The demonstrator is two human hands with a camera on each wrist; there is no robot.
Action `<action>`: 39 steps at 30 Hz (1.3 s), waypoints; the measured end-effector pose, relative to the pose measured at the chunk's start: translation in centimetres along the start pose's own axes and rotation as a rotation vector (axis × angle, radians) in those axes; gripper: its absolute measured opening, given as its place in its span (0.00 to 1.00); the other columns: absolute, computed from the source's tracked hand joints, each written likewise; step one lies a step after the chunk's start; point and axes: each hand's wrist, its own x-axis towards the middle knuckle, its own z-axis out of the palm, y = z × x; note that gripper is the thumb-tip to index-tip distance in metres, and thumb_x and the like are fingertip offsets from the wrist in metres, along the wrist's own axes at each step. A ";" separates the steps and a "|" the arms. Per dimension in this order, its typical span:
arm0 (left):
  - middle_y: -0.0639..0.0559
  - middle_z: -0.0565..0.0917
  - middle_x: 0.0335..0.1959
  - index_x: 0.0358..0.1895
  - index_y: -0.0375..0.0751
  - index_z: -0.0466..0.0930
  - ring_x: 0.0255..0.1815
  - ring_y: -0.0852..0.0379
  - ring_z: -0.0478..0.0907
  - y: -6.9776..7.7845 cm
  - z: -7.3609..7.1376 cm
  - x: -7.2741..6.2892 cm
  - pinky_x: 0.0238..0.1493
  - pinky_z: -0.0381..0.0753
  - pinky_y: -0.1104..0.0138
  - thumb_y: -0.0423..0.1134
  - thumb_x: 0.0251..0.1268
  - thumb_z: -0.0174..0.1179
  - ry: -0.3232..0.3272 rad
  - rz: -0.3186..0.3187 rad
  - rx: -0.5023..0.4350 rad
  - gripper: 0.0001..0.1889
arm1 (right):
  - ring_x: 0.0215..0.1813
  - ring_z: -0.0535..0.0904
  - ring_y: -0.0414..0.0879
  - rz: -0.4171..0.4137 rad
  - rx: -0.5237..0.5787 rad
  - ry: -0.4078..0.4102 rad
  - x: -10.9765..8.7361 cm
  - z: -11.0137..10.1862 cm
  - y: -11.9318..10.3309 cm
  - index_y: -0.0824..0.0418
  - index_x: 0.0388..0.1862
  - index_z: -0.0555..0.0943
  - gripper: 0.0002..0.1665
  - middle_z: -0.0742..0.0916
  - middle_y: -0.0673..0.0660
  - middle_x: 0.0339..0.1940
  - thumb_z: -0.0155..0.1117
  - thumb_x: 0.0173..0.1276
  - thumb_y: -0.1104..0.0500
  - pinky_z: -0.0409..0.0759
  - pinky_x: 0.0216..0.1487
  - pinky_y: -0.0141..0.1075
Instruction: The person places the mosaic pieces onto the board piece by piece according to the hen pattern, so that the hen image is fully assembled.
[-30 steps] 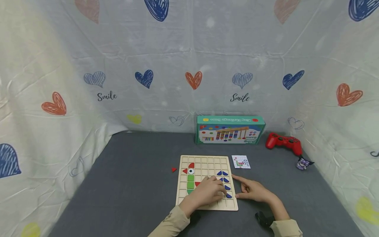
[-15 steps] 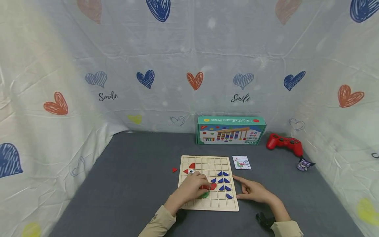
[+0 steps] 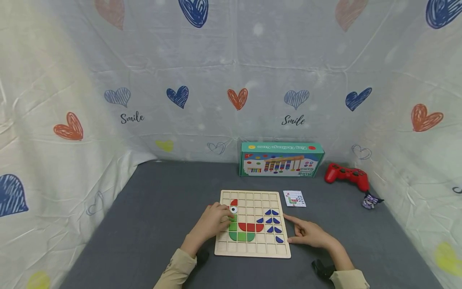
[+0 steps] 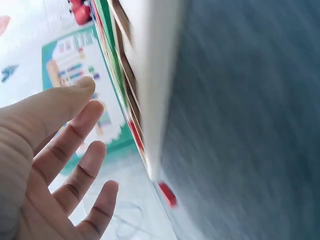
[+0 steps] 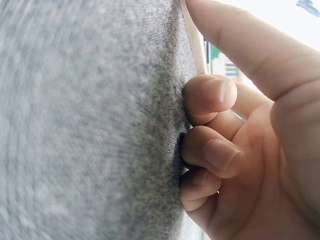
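A square wooden grid board (image 3: 252, 251) lies on the dark cloth. It carries a round eye piece (image 3: 234, 209), a red row (image 3: 251, 227), green pieces (image 3: 242, 237) and several blue pieces (image 3: 279, 239). My left hand (image 3: 210, 222) hovers over the board's left edge, fingers loosely bent and nothing between them in the left wrist view. A small loose red piece (image 4: 167, 194) lies just past the board there; in the head view the hand mostly covers it. At the right edge, my right hand (image 3: 309, 233) touches the board with straight index finger and thumb, its other fingers curled.
A printed pattern card (image 3: 294, 198) lies right of the board's far corner. Behind stand a green game box (image 3: 281, 160) and a red game controller (image 3: 346, 176) with a small charm (image 3: 371, 200). A heart-printed curtain (image 3: 202, 120) closes off the back.
My left hand has moved from the blue pieces leftward across the board to its left edge, uncovering the red and green rows. Another blue piece shows on the right. The right hand has stayed put.
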 end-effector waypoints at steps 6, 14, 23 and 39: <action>0.59 0.81 0.39 0.39 0.54 0.85 0.39 0.59 0.71 -2.1 -0.5 -0.4 0.43 0.70 0.58 0.41 0.55 0.66 0.032 -0.084 -0.016 0.08 | 0.18 0.61 0.31 0.005 -0.007 0.000 0.0 0.0 0.0 0.56 0.70 0.63 0.45 0.72 0.43 0.19 0.66 0.56 0.43 0.59 0.21 0.26; 0.59 0.81 0.38 0.39 0.52 0.85 0.41 0.58 0.72 -3.9 -0.9 -0.5 0.44 0.71 0.57 0.40 0.51 0.68 0.053 -0.141 0.017 0.09 | 0.18 0.61 0.31 0.000 -0.011 0.003 -0.1 0.1 0.0 0.56 0.70 0.63 0.45 0.72 0.43 0.20 0.67 0.57 0.43 0.59 0.21 0.26; 0.59 0.81 0.38 0.36 0.53 0.85 0.42 0.56 0.73 -5.3 -1.2 -0.3 0.44 0.71 0.56 0.41 0.51 0.69 0.049 -0.175 0.061 0.08 | 0.18 0.61 0.32 -0.018 0.003 0.004 -0.2 0.0 -0.2 0.58 0.69 0.63 0.44 0.72 0.45 0.20 0.67 0.57 0.45 0.58 0.20 0.27; 0.55 0.82 0.38 0.38 0.50 0.85 0.41 0.52 0.74 -5.7 -1.6 0.0 0.43 0.72 0.53 0.40 0.49 0.70 0.024 -0.230 0.093 0.11 | 0.18 0.61 0.31 -0.022 -0.005 0.009 -0.1 0.0 0.0 0.58 0.69 0.63 0.44 0.72 0.43 0.19 0.67 0.57 0.44 0.59 0.20 0.26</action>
